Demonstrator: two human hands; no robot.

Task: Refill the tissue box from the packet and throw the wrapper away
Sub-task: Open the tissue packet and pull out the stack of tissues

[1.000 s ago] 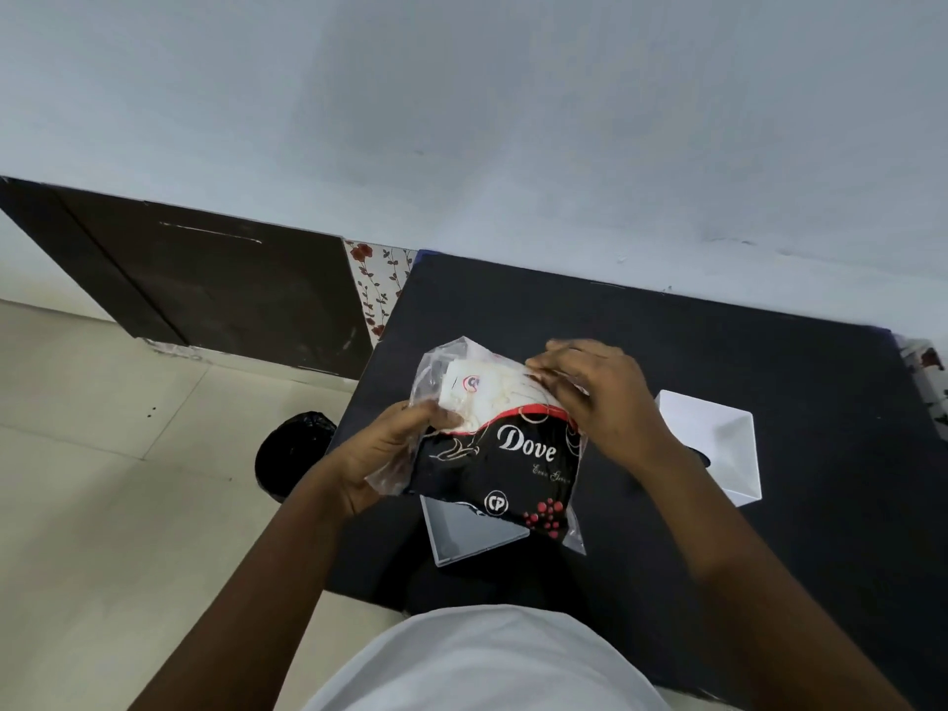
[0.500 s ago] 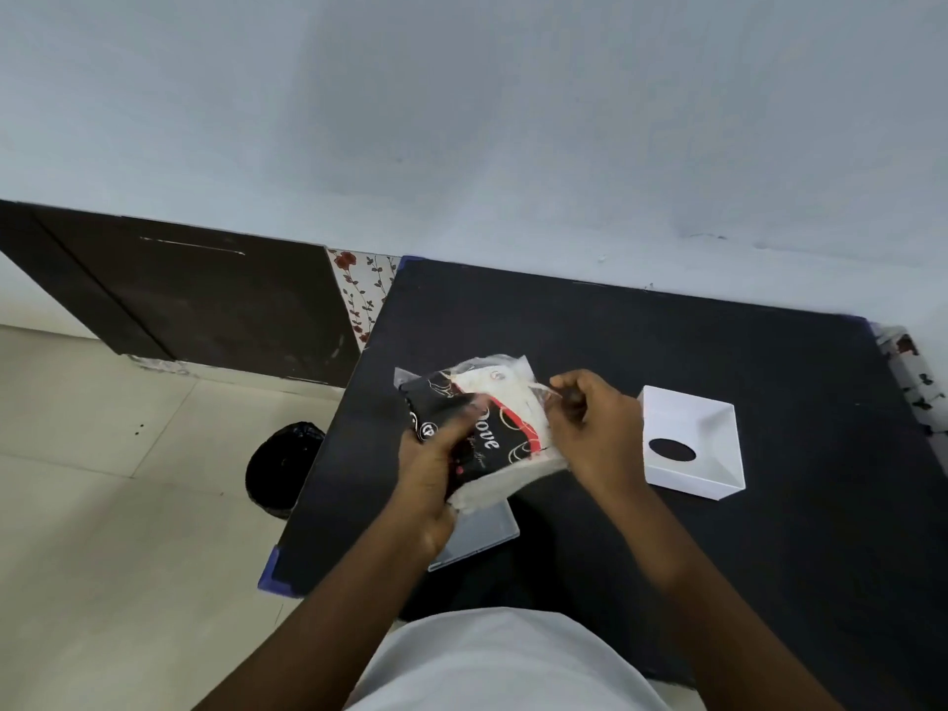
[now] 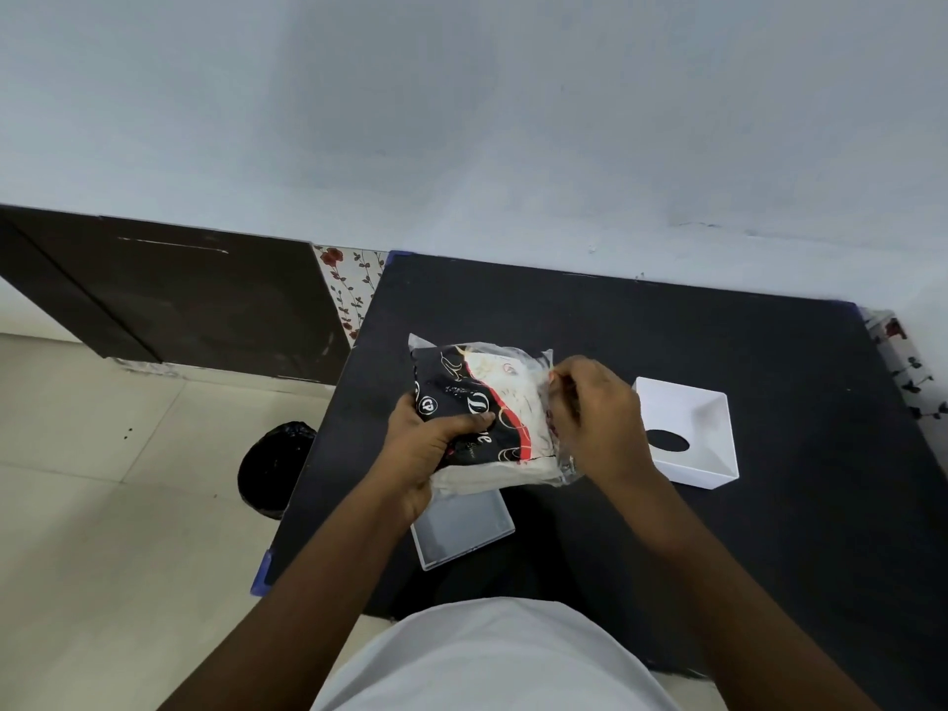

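Note:
I hold a black, white and red tissue packet (image 3: 487,402) in clear plastic above the black table (image 3: 718,341). My left hand (image 3: 426,449) grips its black end from below. My right hand (image 3: 595,418) pinches the clear plastic at the packet's right end. The white tissue box lid (image 3: 692,418), upside down with its oval slot showing, lies on the table to the right of my right hand. Under the packet, near the table's front edge, sits the clear box base (image 3: 461,531), partly hidden by my left hand and the packet.
A bin lined with a black bag (image 3: 274,469) stands on the tiled floor left of the table. A dark cabinet (image 3: 179,295) lines the wall at left. The table's back edge meets the pale wall.
The packet has been turned from upright with its label facing me to lying sideways. My left hand moved under its black end, my right hand stayed at the plastic edge.

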